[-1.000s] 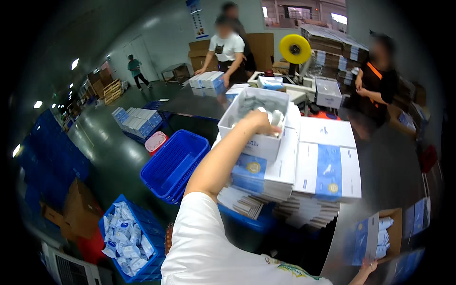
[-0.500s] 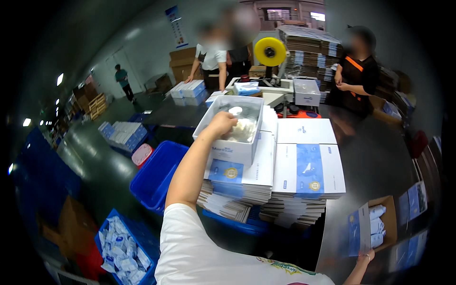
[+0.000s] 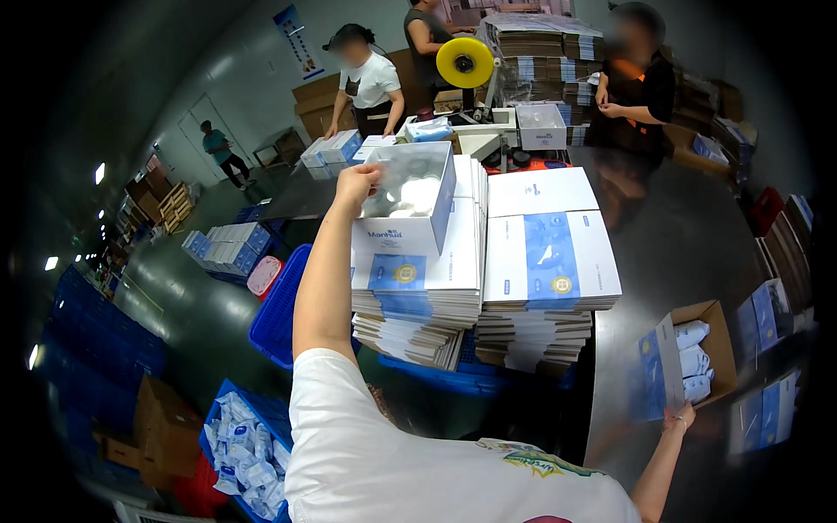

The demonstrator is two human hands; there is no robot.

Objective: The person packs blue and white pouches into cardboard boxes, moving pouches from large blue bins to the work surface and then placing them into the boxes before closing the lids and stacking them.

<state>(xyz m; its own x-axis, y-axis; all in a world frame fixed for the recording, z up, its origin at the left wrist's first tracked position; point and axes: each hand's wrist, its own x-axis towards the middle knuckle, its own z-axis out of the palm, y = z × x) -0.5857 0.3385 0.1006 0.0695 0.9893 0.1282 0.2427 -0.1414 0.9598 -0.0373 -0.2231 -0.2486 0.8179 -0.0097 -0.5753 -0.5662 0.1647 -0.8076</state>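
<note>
A white box (image 3: 408, 234) sits on the left stack of flattened cartons (image 3: 403, 275), with round, shiny, pale items (image 3: 410, 193) inside. At its left rim is my left hand (image 3: 356, 185), fingers curled together over the edge. What they pinch, if anything, is too small to make out. Low at the right, my right hand (image 3: 677, 420) grips the near edge of an open carton (image 3: 660, 370), a blue and white box with brown inner walls. Several white and blue soft packs (image 3: 694, 361) lie in that carton, which rests tilted toward me on the dark table.
Beside the left stack stands another carton stack (image 3: 551, 261). Blue bins (image 3: 283, 314) are at my left, one full of soft packs (image 3: 248, 453). More cartons (image 3: 767, 318) line the right edge. Across the table are a yellow tape roll (image 3: 465, 63) and co-workers.
My left hand has drawn back from inside the white box to its left rim. My right hand and the open carton appear higher in view, as the whole view has shifted.
</note>
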